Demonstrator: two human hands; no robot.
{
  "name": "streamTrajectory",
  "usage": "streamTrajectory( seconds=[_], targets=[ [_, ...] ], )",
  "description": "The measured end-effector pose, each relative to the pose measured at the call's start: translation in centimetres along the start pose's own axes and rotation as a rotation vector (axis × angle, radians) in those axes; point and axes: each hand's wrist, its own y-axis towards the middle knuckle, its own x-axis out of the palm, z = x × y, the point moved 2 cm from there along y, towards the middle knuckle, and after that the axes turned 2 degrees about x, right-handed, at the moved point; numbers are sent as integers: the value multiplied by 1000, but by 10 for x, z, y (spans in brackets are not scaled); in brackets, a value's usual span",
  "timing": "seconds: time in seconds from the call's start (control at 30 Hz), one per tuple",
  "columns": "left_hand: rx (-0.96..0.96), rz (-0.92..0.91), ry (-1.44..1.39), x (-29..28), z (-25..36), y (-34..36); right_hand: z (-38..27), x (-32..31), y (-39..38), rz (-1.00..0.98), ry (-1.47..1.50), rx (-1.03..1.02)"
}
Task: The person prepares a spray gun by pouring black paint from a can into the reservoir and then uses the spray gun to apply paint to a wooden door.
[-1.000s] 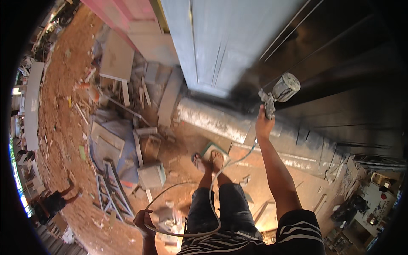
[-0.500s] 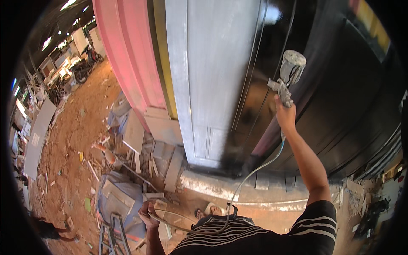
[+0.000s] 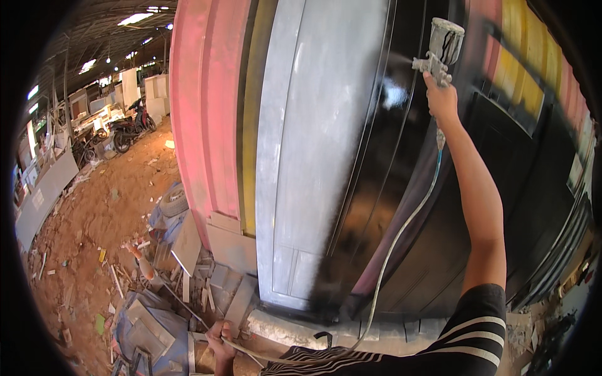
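Observation:
My right hand [image 3: 442, 100] is closed around the handle of a paint spray gun [image 3: 433, 66], raised high with the arm outstretched. A paint-smeared metal cup [image 3: 446, 39] sits on top of the gun. Faint mist leaves the nozzle toward the left, at a tall door-like panel. The panel's left part is pale grey [image 3: 313, 125]; its right part is glossy wet black [image 3: 370, 188]. From the gun's handle a pale air hose [image 3: 401, 235] hangs down and runs across my waist. Low on the left, my left hand [image 3: 221, 338] is closed on that hose.
Pink ribbed metal wall [image 3: 210, 113] and a yellow strip [image 3: 256, 94] stand left of the panel. Wood scraps, a tyre [image 3: 174, 200] and a blue tarp [image 3: 147, 332] lie at lower left. A motorcycle [image 3: 130, 128] is parked farther back on the dirt floor.
My right hand has lifted the spray gun higher up the panel, and the hose has straightened upward. The view has tilted up. My left hand still grips the hose.

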Motion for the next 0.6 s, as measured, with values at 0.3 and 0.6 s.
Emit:
streamTrajectory(
  seconds=[0.3,0.6],
  targets=[
    [-185,61,-229,3,15,-3,-98,-10,99,197,-39,-98],
    [-111,54,-32,3,52,9,-171,-5,148,371,69,-185]
  ],
)
